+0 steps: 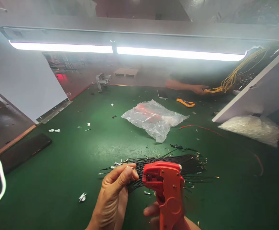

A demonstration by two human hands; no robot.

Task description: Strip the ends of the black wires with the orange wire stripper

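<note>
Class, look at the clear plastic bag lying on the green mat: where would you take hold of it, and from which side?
Probably the bag's near corner, the loose empty flap pointing toward the person, approached from the near side. The red contents sit toward the far left, so the flap is flat and thin enough to pinch. Both hands are busy: the left hand pinches a black wire, the right hand holds the red tool.

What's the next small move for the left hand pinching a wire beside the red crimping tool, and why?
Probably feed it in: the left hand pinches a thin black wire whose end sits just short of the open head of the red plastic hand crimping tool held upright by the right hand. Nothing appears seated in the head yet.
</note>
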